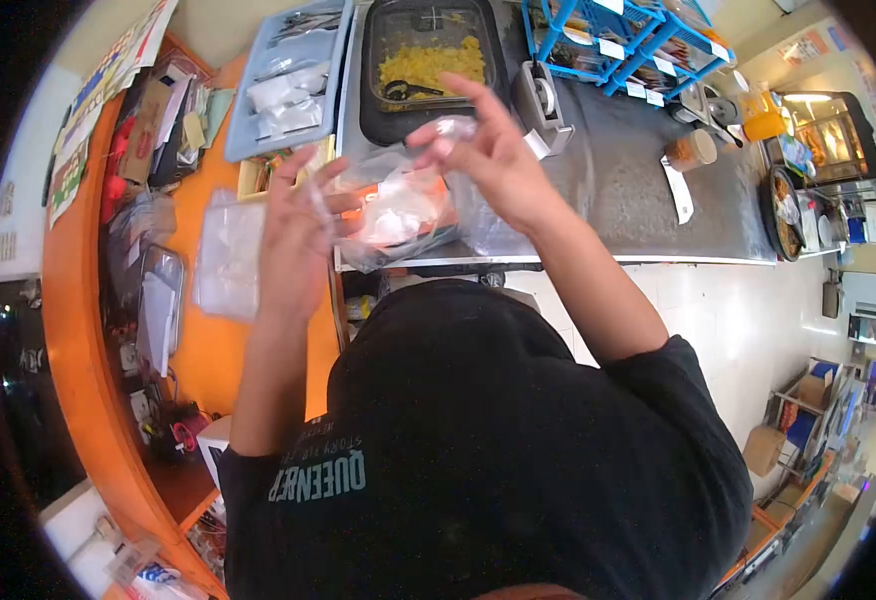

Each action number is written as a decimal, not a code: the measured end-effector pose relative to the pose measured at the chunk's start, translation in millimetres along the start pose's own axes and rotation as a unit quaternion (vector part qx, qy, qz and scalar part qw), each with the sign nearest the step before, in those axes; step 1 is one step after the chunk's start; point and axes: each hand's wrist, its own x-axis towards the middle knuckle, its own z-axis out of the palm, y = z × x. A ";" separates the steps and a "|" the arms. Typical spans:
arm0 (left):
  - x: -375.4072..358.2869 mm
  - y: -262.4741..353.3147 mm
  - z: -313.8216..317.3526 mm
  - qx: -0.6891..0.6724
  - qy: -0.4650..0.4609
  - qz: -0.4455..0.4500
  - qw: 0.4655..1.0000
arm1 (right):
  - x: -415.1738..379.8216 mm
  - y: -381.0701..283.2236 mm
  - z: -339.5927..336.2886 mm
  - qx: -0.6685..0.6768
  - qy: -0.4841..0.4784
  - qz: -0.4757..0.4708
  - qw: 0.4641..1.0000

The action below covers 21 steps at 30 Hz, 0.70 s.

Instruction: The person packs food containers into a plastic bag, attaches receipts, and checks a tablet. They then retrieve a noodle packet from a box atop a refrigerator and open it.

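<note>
Motion blurs my left hand (296, 235), raised at the left with its fingers partly spread and a thin strip of clear plastic (320, 205) caught between them. Opposite it, my right hand (493, 155) pinches a crumpled bit of clear plastic (455, 127) at thumb and fingers, the index finger stretched out. Whether both bits are one piece I cannot tell. Below and between the hands, an orange and white box (393, 215) lies under clear plastic at the counter edge. Beyond my right hand stands a black tray of yellow food (428, 68) with a black spoon (408, 91).
A blue tray (238, 130) of plastic packets stands at back left, over an orange table (193, 350) with a clear plastic stack (230, 255). Blue baskets (603, 50), a grey dispenser (541, 110) and a brown-filled jar (691, 150) stand on the dark counter (628, 190).
</note>
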 end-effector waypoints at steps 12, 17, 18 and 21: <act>-1.9 -25.2 67.6 0.520 -0.038 0.099 0.848 | -10.0 4.1 -17.7 -0.093 -0.052 0.056 0.993; 6.9 -185.9 15.9 0.635 -0.062 -0.059 0.768 | -15.0 41.3 -6.1 -0.106 -0.136 -0.069 0.983; 15.6 -211.1 13.1 0.641 -0.059 -0.079 0.761 | -15.9 44.4 -3.6 -0.146 -0.223 0.007 0.964; 40.4 -248.3 10.5 0.660 0.000 -0.084 0.747 | -35.3 43.9 -2.2 -0.320 -0.407 0.096 0.850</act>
